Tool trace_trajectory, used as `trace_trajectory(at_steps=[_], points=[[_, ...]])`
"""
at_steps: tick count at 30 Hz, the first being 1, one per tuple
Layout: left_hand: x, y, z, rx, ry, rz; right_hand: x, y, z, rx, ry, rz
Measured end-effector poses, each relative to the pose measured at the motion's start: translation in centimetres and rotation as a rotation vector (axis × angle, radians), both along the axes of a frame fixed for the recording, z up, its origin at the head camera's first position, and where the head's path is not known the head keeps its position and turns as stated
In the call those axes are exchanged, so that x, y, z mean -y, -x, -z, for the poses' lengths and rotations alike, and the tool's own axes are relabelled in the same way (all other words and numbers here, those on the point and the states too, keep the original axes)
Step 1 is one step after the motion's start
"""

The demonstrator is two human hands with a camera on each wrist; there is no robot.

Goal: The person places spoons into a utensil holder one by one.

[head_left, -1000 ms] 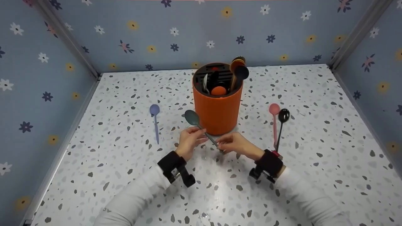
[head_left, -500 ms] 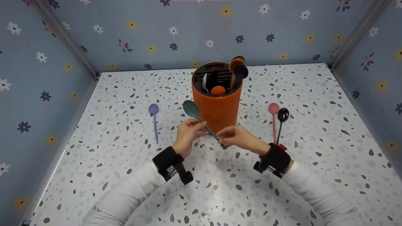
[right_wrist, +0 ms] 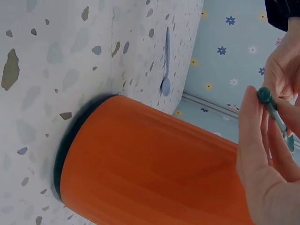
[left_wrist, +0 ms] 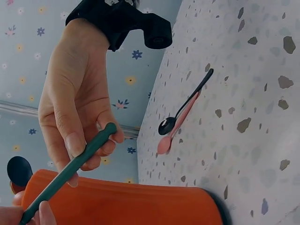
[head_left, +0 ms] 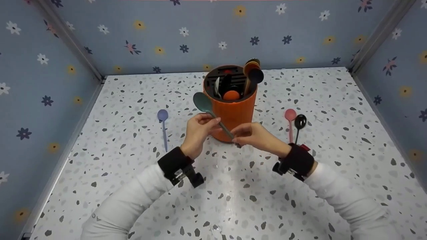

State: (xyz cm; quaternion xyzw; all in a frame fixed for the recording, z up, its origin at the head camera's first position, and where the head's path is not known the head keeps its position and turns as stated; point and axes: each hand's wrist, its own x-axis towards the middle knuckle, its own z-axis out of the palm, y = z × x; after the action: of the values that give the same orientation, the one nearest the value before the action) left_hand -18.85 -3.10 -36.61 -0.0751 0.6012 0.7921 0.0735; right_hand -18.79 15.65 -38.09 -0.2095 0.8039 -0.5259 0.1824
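Note:
A dark green spoon (head_left: 202, 102) is held between both hands in front of the orange utensil holder (head_left: 233, 116), its bowl up and to the left. My left hand (head_left: 199, 131) pinches the handle just below the bowl. Near the handle's end, my right hand (head_left: 255, 137) pinches it between thumb and fingers. The left wrist view shows the handle (left_wrist: 65, 173) running between the two hands, with its rounded tip beyond the right fingers. In the holder's black slotted top stand several utensils, among them a black spoon (head_left: 256, 76) leaning at the right.
A blue-purple spoon (head_left: 162, 115) lies on the speckled table (head_left: 220, 206) to the left. On the right, a pink spoon (head_left: 290, 115) and a glossy black spoon (head_left: 300, 122) lie side by side. Flower-patterned panels (head_left: 160, 36) enclose the back and sides.
Both hands have risen with the green spoon. Its bowl now overlaps the holder's upper left edge in the head view. The loose spoons on the table have stayed put.

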Motion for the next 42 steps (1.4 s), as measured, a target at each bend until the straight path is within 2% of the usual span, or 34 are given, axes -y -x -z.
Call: trace_trajectory(at_steps=[5, 13, 20, 27, 35, 42], points=[[0.2, 0.4, -1.7, -0.090, -0.016, -0.003, 0.6, 0.5, -1.5, -0.077, -0.003, 0.025], [0.4, 1.4, -4.2, -0.164, -0.017, -0.012, 1.2, 1.5, -3.9, -0.179, 0.022, 0.047], [0.2, 2.5, -6.6, -0.212, -0.004, -0.028, 1.3, 2.6, -6.0, -0.214, 0.043, 0.089], [-0.1, 3.1, -8.7, -0.274, -0.019, -0.026, 1.7, 3.4, -7.9, -0.235, 0.066, 0.140], [-0.4, 3.6, -10.4, -0.370, -0.052, -0.047, 2.5, 4.3, -9.5, -0.226, 0.133, 0.219], [-0.3, 4.1, -10.9, -0.435, -0.034, -0.074, 2.2, 4.7, -10.1, -0.248, 0.171, 0.254]])
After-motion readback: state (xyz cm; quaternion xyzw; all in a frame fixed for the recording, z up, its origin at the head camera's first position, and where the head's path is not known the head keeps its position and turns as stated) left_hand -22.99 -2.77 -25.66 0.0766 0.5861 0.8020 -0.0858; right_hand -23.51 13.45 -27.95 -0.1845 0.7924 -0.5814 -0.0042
